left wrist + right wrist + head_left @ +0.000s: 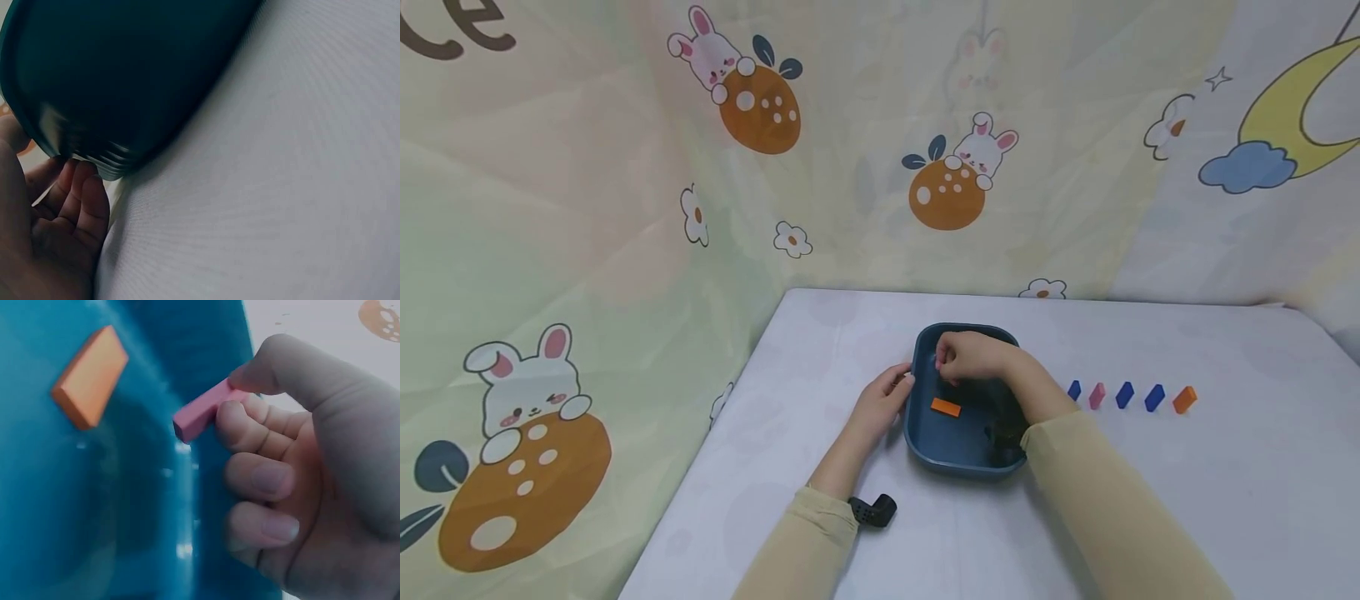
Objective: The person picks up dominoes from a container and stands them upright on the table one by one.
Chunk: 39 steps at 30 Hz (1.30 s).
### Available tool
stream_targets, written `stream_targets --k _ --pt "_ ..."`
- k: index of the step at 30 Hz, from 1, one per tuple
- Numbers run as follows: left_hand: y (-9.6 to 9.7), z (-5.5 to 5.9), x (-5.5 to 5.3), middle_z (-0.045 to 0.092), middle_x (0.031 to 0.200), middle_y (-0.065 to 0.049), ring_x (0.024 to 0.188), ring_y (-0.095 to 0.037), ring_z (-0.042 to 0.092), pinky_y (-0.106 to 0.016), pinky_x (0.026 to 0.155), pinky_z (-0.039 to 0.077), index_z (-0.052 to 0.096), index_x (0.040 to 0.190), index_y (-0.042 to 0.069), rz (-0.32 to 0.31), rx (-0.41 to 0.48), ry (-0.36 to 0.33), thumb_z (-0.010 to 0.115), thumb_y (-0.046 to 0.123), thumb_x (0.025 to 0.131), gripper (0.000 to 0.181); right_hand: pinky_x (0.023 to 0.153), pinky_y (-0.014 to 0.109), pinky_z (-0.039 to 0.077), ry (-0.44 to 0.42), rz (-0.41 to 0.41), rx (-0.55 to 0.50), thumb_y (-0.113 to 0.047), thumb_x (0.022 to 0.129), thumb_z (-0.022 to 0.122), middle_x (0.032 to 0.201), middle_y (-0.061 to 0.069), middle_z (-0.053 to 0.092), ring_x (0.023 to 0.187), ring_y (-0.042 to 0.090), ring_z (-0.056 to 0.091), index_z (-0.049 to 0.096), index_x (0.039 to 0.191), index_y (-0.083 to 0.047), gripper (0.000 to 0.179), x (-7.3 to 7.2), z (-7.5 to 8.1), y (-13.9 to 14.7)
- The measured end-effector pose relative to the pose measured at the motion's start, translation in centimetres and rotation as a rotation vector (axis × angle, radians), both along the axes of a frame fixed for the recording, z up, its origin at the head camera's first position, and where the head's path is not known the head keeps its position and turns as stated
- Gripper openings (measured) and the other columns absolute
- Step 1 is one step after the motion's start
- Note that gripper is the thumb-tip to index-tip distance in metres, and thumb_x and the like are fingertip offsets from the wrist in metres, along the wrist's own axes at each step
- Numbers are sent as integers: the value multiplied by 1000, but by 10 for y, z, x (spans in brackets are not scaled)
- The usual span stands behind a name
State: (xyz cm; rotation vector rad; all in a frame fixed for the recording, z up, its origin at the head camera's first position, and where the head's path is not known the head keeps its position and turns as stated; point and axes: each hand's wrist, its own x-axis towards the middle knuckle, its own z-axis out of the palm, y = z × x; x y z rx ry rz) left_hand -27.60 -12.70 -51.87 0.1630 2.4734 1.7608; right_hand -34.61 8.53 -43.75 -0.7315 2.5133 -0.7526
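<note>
Inside the dark blue tray [958, 468], my right hand [973, 357] pinches a pink domino block [203, 412] between thumb and forefinger. Its other fingers are curled below the block in the right wrist view. An orange domino block [946, 407] lies flat on the tray floor, apart from the pink one. My left hand [883, 396] holds the tray's left rim. In the left wrist view its thumb is at the rim and the bent fingertips [94, 187] are against the ribbed outer wall.
Right of the tray, several domino blocks stand upright in a row, among them a pink one [1097, 396], a blue one [1154, 398] and an orange one [1185, 400] at the right end. A white cloth [1247, 467] covers the table. Behind hangs a printed curtain [850, 167].
</note>
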Motion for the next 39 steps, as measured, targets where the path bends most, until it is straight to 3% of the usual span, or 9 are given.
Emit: stream_targets --k 8,16,24,31,34,39 --pt "2 -1 0 66 108 2 86 -16 61 -30 77 52 57 137 30 14 -1 6 53 54 97 47 83 37 48 52 -12 -69 -19 91 64 85 3 72 81 18 60 54 108 -12 20 9 20 19" --pt "3 -1 1 66 108 3 87 -16 62 -30 77 52 57 137 31 19 -13 -1 52 54 97 46 74 34 47 158 -37 -93 -19 91 66 80 1 66 78 18 57 53 107 -15 22 27 32 51" --pt "2 2 4 67 108 2 87 -17 62 -31 78 52 57 137 30 23 -15 -2 52 54 98 46 72 30 51 200 -59 -127 -15 94 65 91 1 71 79 17 58 52 106 -15 18 56 47 88" --pt "2 1 3 67 111 1 88 -15 61 -31 79 52 57 137 30 26 -15 3 52 53 98 46 57 30 54 180 -147 -132 -18 94 67 90 -1 65 75 20 58 51 109 -17 22 81 48 127" --pt "3 1 3 67 109 1 88 -16 61 -31 79 52 57 137 30 28 -15 8 52 52 98 45 58 30 54 159 -170 -158 -19 94 68 91 2 64 72 19 60 51 110 -15 24 90 45 144" --pt "2 1 3 66 109 2 88 -16 61 -31 79 52 57 137 31 27 -13 8 52 53 98 45 67 26 52 199 -165 -186 -19 94 67 90 2 65 75 13 61 51 111 -13 25 101 37 171"
